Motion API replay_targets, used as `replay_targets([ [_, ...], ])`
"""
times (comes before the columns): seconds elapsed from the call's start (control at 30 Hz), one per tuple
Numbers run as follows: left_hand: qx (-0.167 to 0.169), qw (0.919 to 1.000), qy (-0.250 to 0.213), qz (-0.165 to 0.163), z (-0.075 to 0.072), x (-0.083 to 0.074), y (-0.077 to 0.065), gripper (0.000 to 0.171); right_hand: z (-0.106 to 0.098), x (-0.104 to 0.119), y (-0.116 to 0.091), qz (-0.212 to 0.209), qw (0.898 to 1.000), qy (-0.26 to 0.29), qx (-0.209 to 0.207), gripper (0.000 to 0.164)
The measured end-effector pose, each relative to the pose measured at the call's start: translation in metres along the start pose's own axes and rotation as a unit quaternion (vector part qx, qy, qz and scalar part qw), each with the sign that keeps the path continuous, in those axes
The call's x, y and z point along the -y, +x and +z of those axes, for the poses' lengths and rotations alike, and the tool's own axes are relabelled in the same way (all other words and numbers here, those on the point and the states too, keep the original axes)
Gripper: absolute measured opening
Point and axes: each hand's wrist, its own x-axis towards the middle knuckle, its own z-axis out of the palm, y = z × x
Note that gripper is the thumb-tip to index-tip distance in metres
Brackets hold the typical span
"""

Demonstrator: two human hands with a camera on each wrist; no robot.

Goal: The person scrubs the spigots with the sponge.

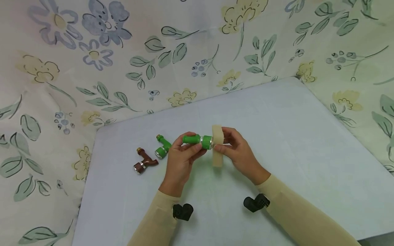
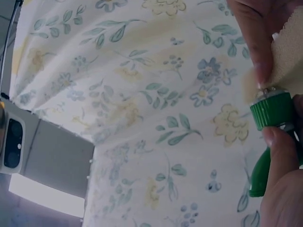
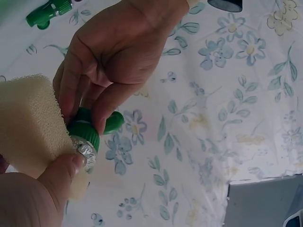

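Fingers (image 1: 193, 147) clamped on green tap (image 1: 197, 140) and sponge (image 1: 217, 145); green fitting (image 1: 162, 147), brown fitting (image 1: 144, 161) just left.

A counter (image 1: 307, 143) covered with a plain pale blue-white sheet is seen from above, its far corner pointing away. It is enclosed along its far and side edges by a draped cloth backdrop (image 1: 172, 51), cream in colour and printed with blue and yellow flowers, small berries and grey-green leaves. Soft creases are visible in the fabric where it meets the counter's edges. Even, diffuse light is cast over the whole scene, with only faint shadows. In the left wrist view, a grey panel (image 2: 52, 161) is visible beyond the cloth's edge.
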Motion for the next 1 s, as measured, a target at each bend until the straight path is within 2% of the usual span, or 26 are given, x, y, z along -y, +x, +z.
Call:
replay_targets([
  [0.13, 0.009, 1.0000, 0.000, -0.003, -0.002, -0.001, -0.001, 0.039, -0.001, -0.009, -0.001, 0.010, 1.000, 0.015, 0.005, 0.049],
  [0.3, -0.038, 0.9992, 0.012, -0.005, -0.003, -0.002, 0.000, 0.046, 0.001, -0.024, -0.003, 0.010, 0.999, 0.028, 0.025, 0.053],
  [0.4, -0.056, 0.9983, 0.013, 0.007, -0.004, -0.001, 0.000, 0.047, 0.005, -0.027, -0.006, -0.003, 0.999, 0.025, 0.040, 0.057],
  [0.5, -0.047, 0.9981, 0.026, 0.029, -0.004, -0.001, 0.000, 0.045, 0.009, -0.027, -0.007, -0.013, 0.998, 0.014, 0.053, 0.060],
  [0.6, -0.023, 0.9948, 0.084, 0.052, 0.004, -0.010, -0.004, 0.045, 0.014, -0.023, -0.007, -0.024, 0.998, -0.004, 0.061, 0.060],
  [0.67, -0.014, 0.9865, 0.147, 0.072, 0.011, -0.019, -0.007, 0.047, 0.017, -0.015, -0.008, -0.029, 0.997, -0.010, 0.069, 0.059],
  [0.73, -0.004, 0.9714, 0.217, 0.097, 0.015, -0.027, -0.009, 0.051, 0.019, -0.008, -0.009, -0.036, 0.996, -0.019, 0.077, 0.059],
  [0.83, 0.003, 0.9509, 0.279, 0.134, 0.013, -0.032, -0.009, 0.056, 0.018, 0.002, -0.009, -0.030, 0.996, -0.025, 0.077, 0.059],
  [0.93, 0.001, 0.9311, 0.320, 0.174, -0.002, -0.028, -0.007, 0.054, 0.013, 0.004, -0.008, -0.019, 0.998, -0.031, 0.059, 0.058],
  [1.0, -0.004, 0.9096, 0.363, 0.202, -0.016, -0.024, -0.005, 0.048, 0.009, 0.004, -0.007, -0.015, 0.998, -0.031, 0.045, 0.057],
])
